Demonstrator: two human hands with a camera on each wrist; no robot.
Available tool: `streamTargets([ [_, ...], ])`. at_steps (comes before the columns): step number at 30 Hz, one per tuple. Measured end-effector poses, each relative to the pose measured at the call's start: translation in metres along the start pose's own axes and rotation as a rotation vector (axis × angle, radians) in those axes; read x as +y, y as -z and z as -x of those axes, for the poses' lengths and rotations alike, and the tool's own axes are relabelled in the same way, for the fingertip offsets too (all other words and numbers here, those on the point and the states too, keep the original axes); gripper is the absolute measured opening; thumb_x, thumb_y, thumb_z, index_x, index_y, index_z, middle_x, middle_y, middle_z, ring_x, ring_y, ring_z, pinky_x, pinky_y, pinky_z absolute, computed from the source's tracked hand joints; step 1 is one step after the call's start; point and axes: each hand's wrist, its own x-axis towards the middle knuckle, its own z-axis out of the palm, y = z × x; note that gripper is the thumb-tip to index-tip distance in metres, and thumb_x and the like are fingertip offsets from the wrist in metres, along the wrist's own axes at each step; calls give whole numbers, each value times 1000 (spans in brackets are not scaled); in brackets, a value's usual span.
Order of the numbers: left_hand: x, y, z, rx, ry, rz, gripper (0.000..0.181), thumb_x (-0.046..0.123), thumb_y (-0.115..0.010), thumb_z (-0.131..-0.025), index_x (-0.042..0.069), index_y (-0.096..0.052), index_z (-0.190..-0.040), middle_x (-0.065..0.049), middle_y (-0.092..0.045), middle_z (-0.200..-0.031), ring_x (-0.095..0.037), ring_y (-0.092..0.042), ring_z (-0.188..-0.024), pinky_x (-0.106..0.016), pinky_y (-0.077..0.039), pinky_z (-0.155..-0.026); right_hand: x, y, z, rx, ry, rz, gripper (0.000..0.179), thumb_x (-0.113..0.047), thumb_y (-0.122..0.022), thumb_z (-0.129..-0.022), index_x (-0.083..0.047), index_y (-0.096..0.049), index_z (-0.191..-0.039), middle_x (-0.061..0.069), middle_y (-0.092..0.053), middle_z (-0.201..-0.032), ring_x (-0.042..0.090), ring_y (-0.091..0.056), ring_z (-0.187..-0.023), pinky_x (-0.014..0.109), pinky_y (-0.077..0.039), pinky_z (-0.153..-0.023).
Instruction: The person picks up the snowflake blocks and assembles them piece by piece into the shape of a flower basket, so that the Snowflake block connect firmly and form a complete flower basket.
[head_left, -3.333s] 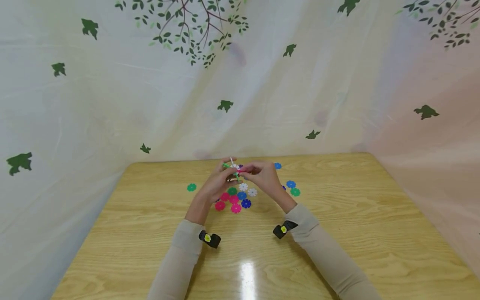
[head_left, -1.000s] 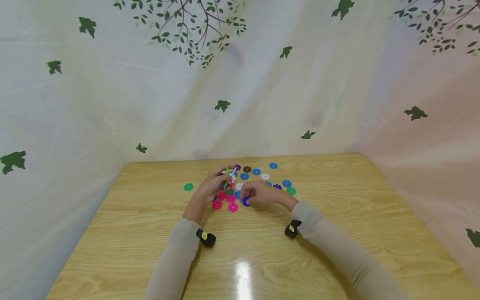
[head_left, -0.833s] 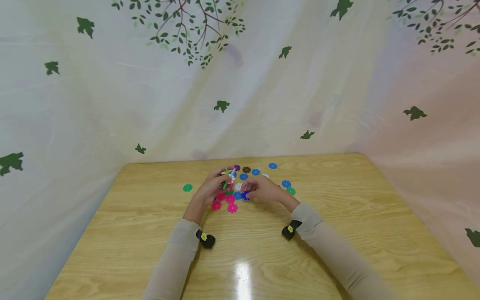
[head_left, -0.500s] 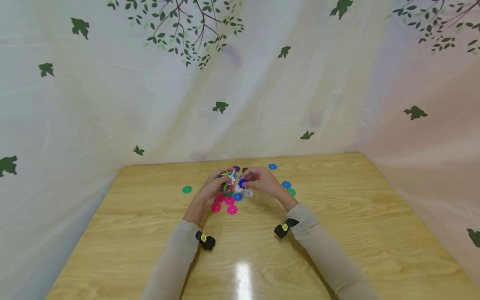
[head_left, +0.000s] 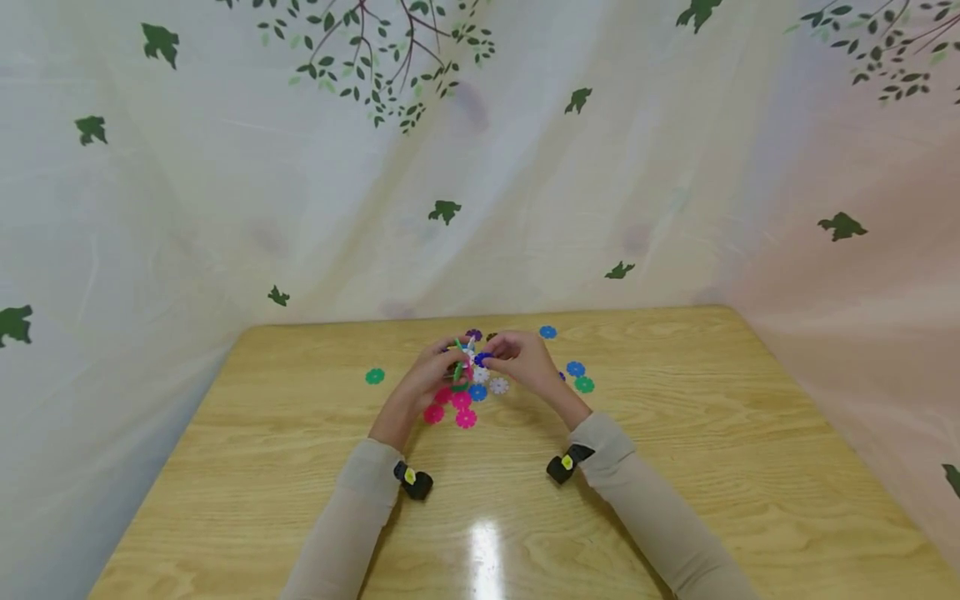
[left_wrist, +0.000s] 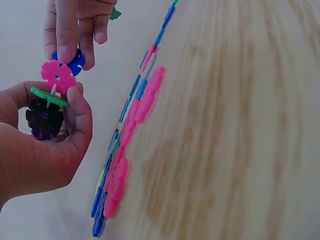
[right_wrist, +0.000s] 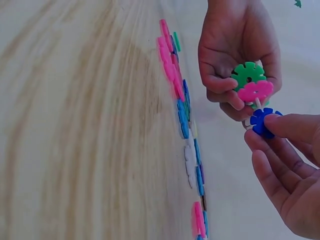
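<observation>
Flower-disc cluster [left_wrist: 44, 94], gripped by left hand [left_wrist: 37, 157]; right hand [right_wrist: 292, 172] pinches blue disc [right_wrist: 258, 122], apparently joining it; careful alignment likely needed next.

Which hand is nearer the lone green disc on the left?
Left. The left hand is right of the green disc; the right hand is farther right.

Since ~1 s ago, dk blue disc [right_wrist: 258, 123] lifted off tbl [head_left: 487, 475], pinched in R hand [head_left: 523, 360], now up just beside cluster [left_wrist: 46, 114] in L hand [head_left: 426, 379]. Pink disc [left_wrist: 52, 73], in R fingers 3.3 s ago, now part of cluster.
</observation>
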Motion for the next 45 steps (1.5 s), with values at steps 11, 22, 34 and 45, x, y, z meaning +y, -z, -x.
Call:
streamTargets([
  [11, 3, -5, 2, -54, -27, 40, 41, 8, -48, -101, 0, -43, -141, -2, -49, -89, -9, -52, -70, -24, -55, -70, -4, -7, 3, 72, 62, -25, 8, 1, -80, -85, 4, -76, -91, 19, -75, -87, 19, -73, -74, 22, -60, -67],
  [22, 9, -12, 10, -75, -68, 143, 36, 6, -45, -101, 2, -44, -137, -4, -46, -97, -10, -50, -73, -21, -50, -65, -10, -12, 4, 169, 124, -38, 7, 4, -80, -83, 8, -77, -89, 25, -76, -88, 39, -75, -79, 25, -62, -69],
  [34, 10, -7, 9, -43, -41, 104, 43, 5, -48, -100, 4, -44, -143, -5, -50, -101, -9, -53, -76, -20, -52, -67, -29, -10, 10, 88, 96, -57, 10, 6, -76, -86, 11, -73, -94, 28, -74, -92, 42, -74, -83, 22, -61, -70],
  [45, 13, -10, 6, 125, 0, 141, 47, 10, -55, -96, 8, -52, -143, -7, -56, -110, -12, -55, -82, -21, -52, -71, -12, -12, 3, -2, 77, 5, 16, -4, -77, -89, -1, -76, -105, 17, -77, -103, 30, -76, -93, 28, -62, -72],
])
